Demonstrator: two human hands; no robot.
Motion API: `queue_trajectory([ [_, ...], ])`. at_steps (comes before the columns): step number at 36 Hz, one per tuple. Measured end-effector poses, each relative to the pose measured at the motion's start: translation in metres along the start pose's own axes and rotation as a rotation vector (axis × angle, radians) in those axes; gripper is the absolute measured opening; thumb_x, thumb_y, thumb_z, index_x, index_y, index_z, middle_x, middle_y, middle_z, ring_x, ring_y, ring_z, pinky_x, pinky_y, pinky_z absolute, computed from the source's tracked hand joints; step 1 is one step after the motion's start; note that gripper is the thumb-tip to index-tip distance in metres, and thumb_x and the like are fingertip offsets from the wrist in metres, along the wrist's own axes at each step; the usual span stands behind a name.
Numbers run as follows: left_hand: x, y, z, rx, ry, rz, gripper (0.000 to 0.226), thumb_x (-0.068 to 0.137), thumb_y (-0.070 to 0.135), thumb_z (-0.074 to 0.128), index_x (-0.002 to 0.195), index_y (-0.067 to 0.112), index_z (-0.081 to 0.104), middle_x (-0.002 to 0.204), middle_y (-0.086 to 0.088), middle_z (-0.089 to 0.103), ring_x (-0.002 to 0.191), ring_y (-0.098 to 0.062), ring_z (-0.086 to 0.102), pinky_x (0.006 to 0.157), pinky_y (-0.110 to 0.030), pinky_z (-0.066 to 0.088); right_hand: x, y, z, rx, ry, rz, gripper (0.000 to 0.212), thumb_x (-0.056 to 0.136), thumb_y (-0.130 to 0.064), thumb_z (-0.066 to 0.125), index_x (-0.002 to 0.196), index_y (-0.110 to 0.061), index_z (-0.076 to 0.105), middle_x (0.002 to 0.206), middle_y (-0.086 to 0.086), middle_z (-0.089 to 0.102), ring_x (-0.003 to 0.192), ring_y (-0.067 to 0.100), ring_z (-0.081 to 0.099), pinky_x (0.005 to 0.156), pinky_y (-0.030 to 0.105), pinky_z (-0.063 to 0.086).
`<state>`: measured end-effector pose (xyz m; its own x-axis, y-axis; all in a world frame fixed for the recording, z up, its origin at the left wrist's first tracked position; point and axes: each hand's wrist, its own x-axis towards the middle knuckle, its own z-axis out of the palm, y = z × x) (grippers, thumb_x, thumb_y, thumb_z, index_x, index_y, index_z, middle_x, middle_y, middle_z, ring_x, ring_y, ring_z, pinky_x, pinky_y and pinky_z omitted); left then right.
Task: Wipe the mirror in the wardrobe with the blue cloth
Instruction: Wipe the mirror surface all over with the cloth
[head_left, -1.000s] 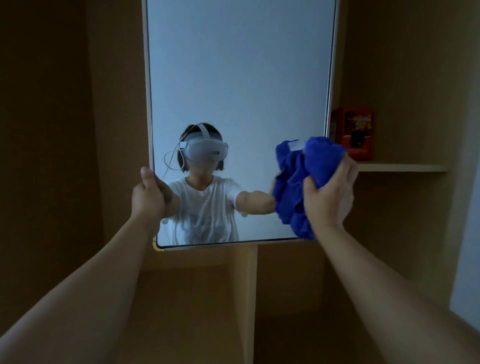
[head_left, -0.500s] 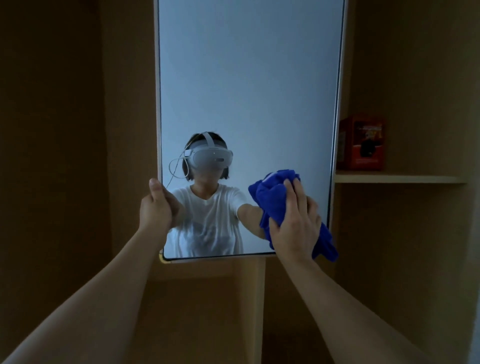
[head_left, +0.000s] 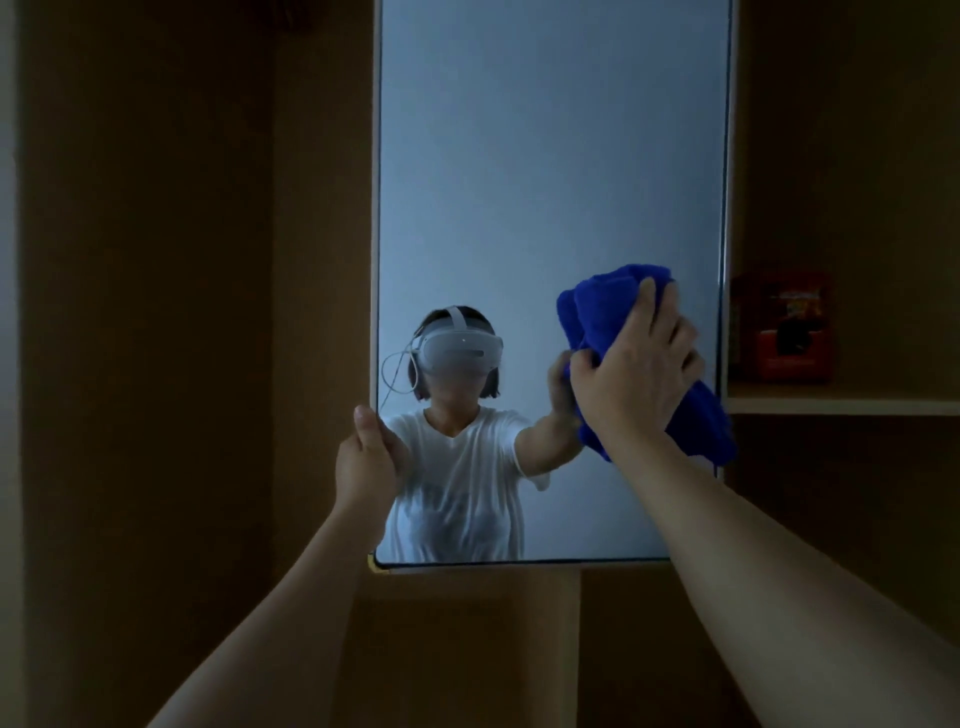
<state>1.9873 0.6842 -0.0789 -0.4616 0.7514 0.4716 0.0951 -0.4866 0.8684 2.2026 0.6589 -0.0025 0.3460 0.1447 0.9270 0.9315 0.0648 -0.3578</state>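
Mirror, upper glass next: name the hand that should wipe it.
Right. The right hand already presses the blue cloth against the mirror; the left hand grips its left edge.

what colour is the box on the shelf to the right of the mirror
Red, with a dark patch on its front; the box shows only dimly in the head view.

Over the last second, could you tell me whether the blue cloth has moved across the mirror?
Yes. The blue cloth moved inward from the mirror's right edge onto the glass.
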Motion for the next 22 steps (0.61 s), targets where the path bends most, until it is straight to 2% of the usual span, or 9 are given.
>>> queue_trajectory([
  [6,-0.001,0.002,0.002,-0.032,0.025,-0.02,0.058,0.097,0.05,0.021,0.057,0.017,0.045,0.044,0.001,0.05,0.048,-0.012,0.046,0.05,-0.026,0.037,0.003,-0.035,0.001,-0.037,-0.061,-0.124,0.081,0.076,-0.03,0.062,0.145,-0.008,0.027,0.15,0.017,0.028,0.123,0.035,0.039,0.095,0.05,0.034],
  [13,-0.001,0.003,0.0,-0.03,-0.01,-0.019,0.062,0.097,0.051,0.019,0.059,0.012,0.049,0.051,-0.004,0.049,0.05,-0.015,0.048,0.051,-0.027,0.039,-0.014,-0.074,-0.003,-0.067,-0.156,-0.368,0.081,0.078,-0.035,0.057,0.147,-0.006,0.024,0.153,0.019,0.023,0.126,0.035,0.037,0.098,0.05,0.034],
  [18,0.0,0.006,-0.005,-0.044,-0.09,-0.069,0.054,0.097,0.051,0.02,0.065,0.017,0.048,0.063,-0.005,0.053,0.057,-0.015,0.052,0.056,-0.027,0.044,-0.054,-0.076,0.003,-0.046,-0.194,-0.583,0.081,0.08,-0.037,0.063,0.146,-0.007,0.028,0.152,0.018,0.028,0.125,0.034,0.043,0.096,0.049,0.038],
  [20,0.001,0.008,-0.007,-0.087,-0.148,-0.088,0.056,0.096,0.051,0.019,0.072,0.015,0.053,0.076,-0.014,0.061,0.072,-0.024,0.06,0.07,-0.037,0.053,-0.076,-0.069,0.006,-0.045,-0.223,-0.712,0.078,0.079,-0.033,0.062,0.145,-0.007,0.028,0.152,0.018,0.028,0.126,0.035,0.042,0.097,0.05,0.038],
  [22,0.0,0.012,-0.011,-0.166,-0.198,-0.122,0.054,0.097,0.049,0.021,0.078,0.012,0.056,0.097,-0.027,0.063,0.095,-0.039,0.061,0.091,-0.053,0.048,-0.09,-0.061,0.007,-0.062,-0.257,-0.826,0.076,0.078,-0.028,0.059,0.145,-0.007,0.028,0.152,0.019,0.027,0.126,0.035,0.041,0.099,0.051,0.038],
])
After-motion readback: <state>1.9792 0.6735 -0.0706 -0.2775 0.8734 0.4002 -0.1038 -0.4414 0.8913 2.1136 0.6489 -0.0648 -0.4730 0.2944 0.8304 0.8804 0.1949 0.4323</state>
